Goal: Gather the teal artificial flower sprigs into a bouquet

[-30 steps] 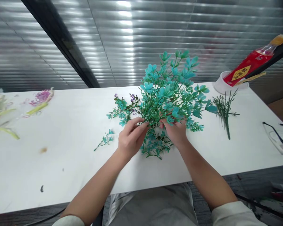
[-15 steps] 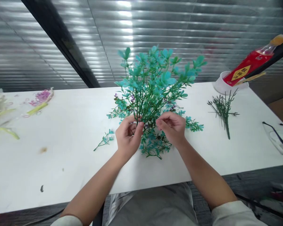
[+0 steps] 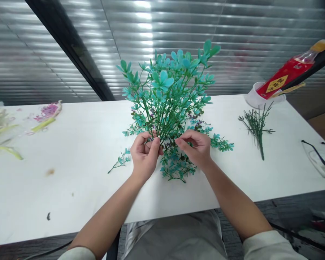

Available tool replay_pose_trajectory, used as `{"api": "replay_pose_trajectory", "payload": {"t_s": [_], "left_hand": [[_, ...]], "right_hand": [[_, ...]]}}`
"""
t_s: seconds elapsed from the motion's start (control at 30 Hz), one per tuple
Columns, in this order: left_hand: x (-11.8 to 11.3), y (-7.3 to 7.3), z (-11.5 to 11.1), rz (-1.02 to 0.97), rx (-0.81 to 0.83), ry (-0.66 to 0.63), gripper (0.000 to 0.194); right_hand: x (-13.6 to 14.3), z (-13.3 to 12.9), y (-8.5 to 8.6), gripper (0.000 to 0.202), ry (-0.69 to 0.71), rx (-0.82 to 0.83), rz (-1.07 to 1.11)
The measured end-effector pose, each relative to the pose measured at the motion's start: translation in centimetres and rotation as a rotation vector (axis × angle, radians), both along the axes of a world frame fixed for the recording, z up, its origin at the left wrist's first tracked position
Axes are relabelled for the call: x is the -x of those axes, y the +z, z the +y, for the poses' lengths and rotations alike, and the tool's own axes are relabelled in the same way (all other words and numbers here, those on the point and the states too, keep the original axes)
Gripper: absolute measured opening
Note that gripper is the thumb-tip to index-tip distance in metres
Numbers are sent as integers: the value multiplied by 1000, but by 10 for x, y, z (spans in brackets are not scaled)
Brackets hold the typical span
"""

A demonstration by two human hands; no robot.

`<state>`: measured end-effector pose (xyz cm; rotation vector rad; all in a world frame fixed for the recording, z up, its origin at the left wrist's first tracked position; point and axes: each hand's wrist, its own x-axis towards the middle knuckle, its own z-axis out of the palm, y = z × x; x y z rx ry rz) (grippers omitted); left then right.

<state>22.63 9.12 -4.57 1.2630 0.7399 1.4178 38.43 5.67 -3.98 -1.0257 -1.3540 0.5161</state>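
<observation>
My left hand is closed around the lower stems of an upright bunch of artificial turquoise-green sprigs. The leafy tops fan out above the fingers. Just to the right of those stems, my right hand is held in a pinch, thumb and forefinger together; whether a stem is between them cannot be made out. Beneath both hands lies a heap of more turquoise sprigs, some with small purple parts. One loose sprig rests on the table left of my left hand.
A bundle of bare dark green stems lies on the white table at right. Beyond are a white cup, a red-labelled bottle and glasses. Purple strands and yellow-green strips lie at left; blinds stand behind.
The bunch has turned and tilted to the left in my left hand, its tops shifting left. Both hands have moved slightly left.
</observation>
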Motion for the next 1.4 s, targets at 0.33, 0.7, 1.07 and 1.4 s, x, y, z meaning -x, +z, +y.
{"api": "replay_pose_trajectory", "payload": {"t_s": [0.33, 0.7, 1.07, 1.4], "left_hand": [[1, 1, 4, 18, 69, 85, 39], [6, 3, 14, 55, 111, 193, 44], [6, 3, 13, 60, 102, 169, 41], [6, 2, 12, 56, 108, 155, 43]], "right_hand": [[-3, 2, 0, 25, -14, 165, 20], [-27, 2, 8, 19, 147, 359, -628], [-45, -5, 21, 15, 365, 652, -706], [-65, -9, 30, 17, 518, 915, -777]]}}
